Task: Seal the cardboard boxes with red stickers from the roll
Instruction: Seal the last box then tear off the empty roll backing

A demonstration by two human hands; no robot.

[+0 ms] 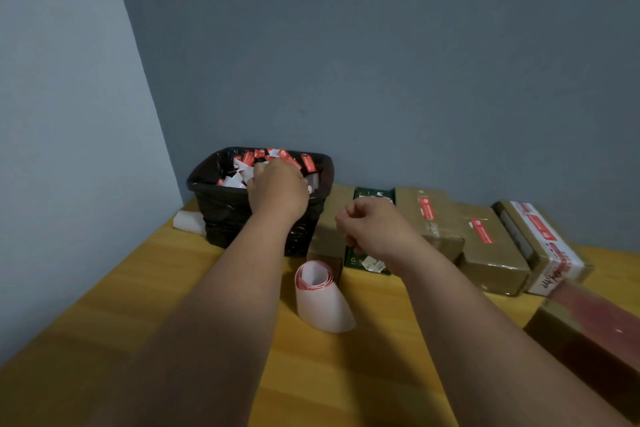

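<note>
The sticker roll (322,298) lies on the yellow table (166,295), white backing outward, red edges showing inside. My left hand (277,191) reaches over the black-lined bin (214,204), its fingers hidden among red and white sticker scraps. My right hand (374,229) hovers over a green box (374,196) with its fingers curled; nothing shows in it. Along the wall stand cardboard boxes: a plain one (329,229), two bearing red stickers (429,215) (485,236), and one with red-and-white tape (540,239).
A blurred dark red-brown box (588,326) sits near the right edge, close to my right forearm. A white foam piece (188,220) lies left of the bin in the corner. Blue-grey walls close off the table at the back and left.
</note>
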